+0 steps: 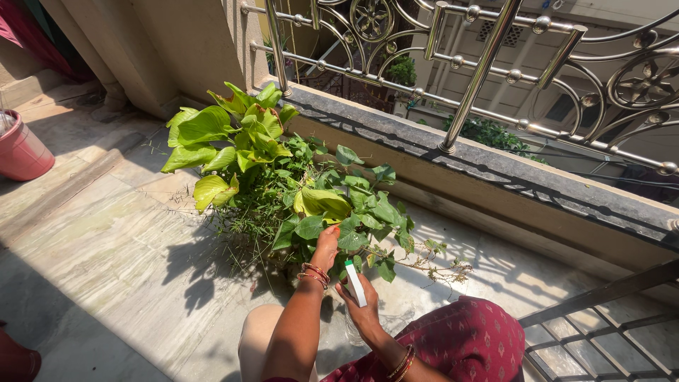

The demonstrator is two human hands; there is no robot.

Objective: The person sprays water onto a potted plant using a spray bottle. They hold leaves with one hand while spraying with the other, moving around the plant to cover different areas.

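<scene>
Holding white tube (pixel 355 283) upright, right hand (pixel 364 311)

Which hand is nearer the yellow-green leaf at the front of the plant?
Left. The left hand reaches into the foliage just below the yellow-green leaf; the right hand is lower, toward the person, with its grip on a white spray bottle.

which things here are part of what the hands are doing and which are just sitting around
In hand:
- left hand touching the leafy green potted plants
- right hand holding a white spray bottle with a green tip

Lying about:
- pink plastic pot
- curled steel railing
- grey stone ledge
</scene>
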